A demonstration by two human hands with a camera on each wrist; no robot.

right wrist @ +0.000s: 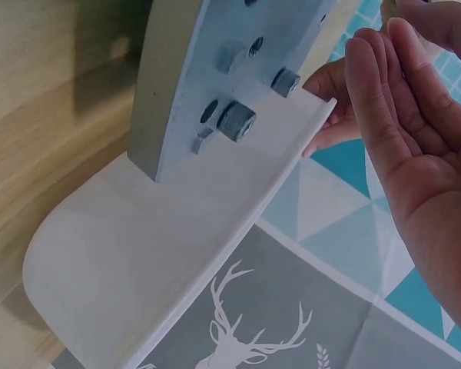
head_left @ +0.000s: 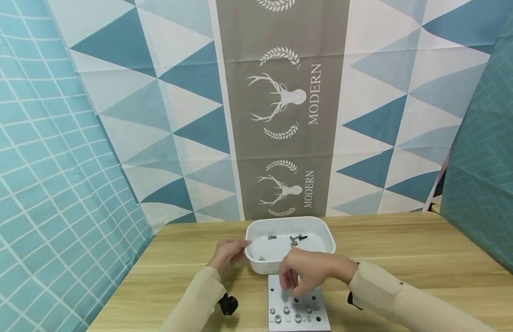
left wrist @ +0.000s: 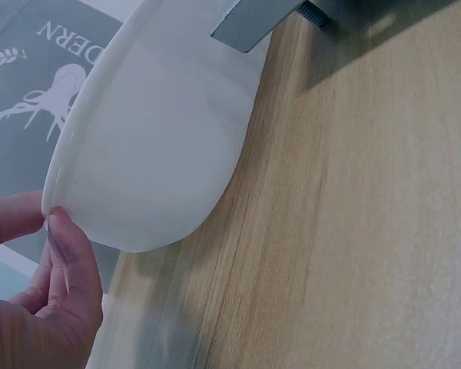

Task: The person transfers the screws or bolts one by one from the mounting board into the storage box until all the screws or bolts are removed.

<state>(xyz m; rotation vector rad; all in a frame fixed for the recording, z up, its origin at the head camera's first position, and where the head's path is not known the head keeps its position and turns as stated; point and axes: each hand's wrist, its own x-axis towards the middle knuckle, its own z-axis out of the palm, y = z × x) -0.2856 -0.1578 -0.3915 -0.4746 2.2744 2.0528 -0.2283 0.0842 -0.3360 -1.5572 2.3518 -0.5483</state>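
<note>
On the wood-grain worktop [head_left: 389, 244], the left hand [head_left: 228, 253] pinches the left rim of one white, round-cornered tray [head_left: 262, 267] holding at least four small metal screws [head_left: 272, 237], one black. Just in front sits one silver rectangular metal plate [head_left: 283, 299] with at least five bolts [head_left: 298, 317]; above it, the right hand [head_left: 304, 267] bends its fingers together, whether gripping anything I cannot tell.

Dimmer wrist views show shadows on the tabletop [left wrist: 346, 192].

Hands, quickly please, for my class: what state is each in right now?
Left hand: closed, pinching the white tray's rim.
Right hand: curled; whether it holds anything cannot be told.
</note>
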